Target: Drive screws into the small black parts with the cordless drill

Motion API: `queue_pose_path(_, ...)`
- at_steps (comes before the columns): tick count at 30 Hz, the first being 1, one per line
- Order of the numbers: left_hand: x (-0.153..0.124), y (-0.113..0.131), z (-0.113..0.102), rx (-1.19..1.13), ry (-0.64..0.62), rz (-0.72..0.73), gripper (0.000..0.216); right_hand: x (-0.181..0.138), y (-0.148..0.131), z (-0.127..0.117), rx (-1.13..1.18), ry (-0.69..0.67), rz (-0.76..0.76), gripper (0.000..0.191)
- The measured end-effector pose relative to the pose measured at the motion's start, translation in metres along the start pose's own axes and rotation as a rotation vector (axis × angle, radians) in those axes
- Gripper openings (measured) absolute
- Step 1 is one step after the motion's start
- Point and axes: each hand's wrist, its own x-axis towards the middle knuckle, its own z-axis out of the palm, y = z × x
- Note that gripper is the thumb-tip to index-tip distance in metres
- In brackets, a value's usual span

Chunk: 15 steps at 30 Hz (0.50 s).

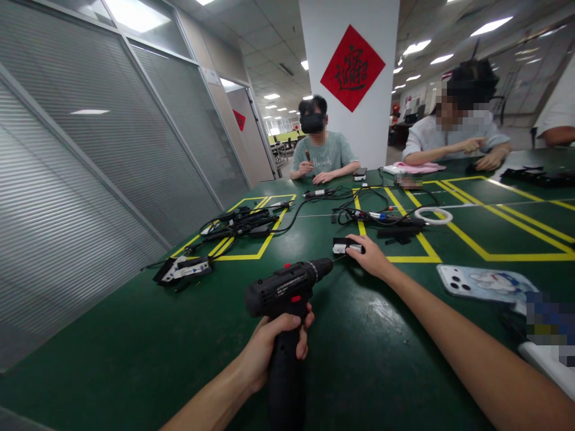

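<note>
1. Toward the near edge of the counter [135,347], the left hand [276,338] wraps its fingers round a black drill [285,290] with red accents; its white print [294,282] is unreadable.
2. Farther in, the right hand's [369,258] fingers pinch a black-and-white block [342,247] beside the drill's bit [339,259].
3. Tangled cables [238,226] lie near the left edge.
4. Beyond the far edge, a red poster [353,67] bears black Chinese characters.

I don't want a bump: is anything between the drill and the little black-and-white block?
Nothing visible is in the way. The drill in the left hand points its thin bit towards the block in the right hand; whether they touch is too small to tell.
</note>
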Motion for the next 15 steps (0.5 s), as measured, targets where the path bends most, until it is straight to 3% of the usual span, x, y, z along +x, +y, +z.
queue_pose_path(15, 0.0033, -0.0054, -0.0023, -0.030, -0.038, 0.017, 0.025, 0.0001, 0.0028, 0.0005, -0.007, 0.004, -0.009, 0.038)
